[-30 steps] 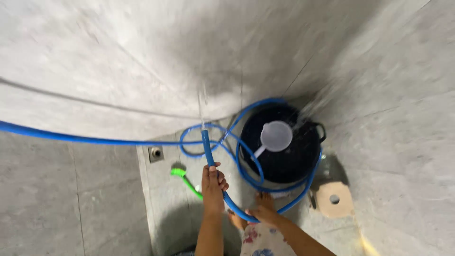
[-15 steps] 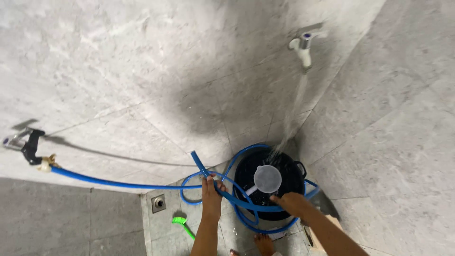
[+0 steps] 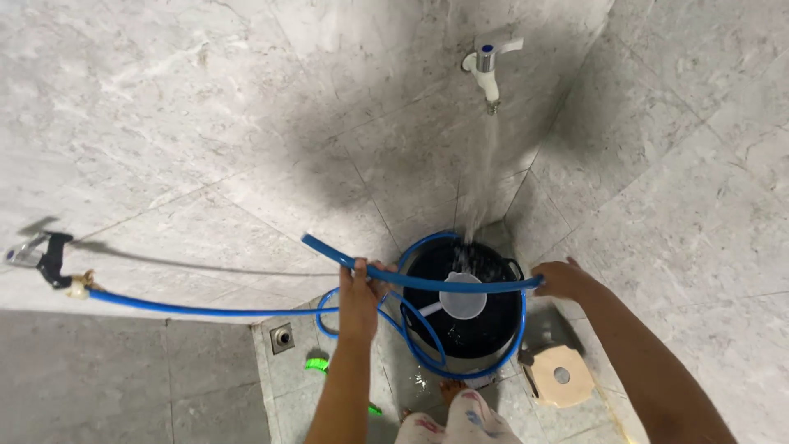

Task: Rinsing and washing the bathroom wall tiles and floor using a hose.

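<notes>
Grey marble walls cornered the black bucket (image 3: 468,308). Above its rim, left hand (image 3: 359,289) and right hand (image 3: 560,279) each clamped the blue hose (image 3: 448,284), probably light, springy and slippery.

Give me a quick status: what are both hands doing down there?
Left hand and right hand both shut on blue rubber hose. Hose stretched across round black bucket. White wall tap running into it.

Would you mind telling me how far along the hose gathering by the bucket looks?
Done: several loops of blue hose circle the black bucket. In hand: left hand and right hand hold a stretch level above it. Left: hose toward the wall tap lies uncoiled.
</notes>
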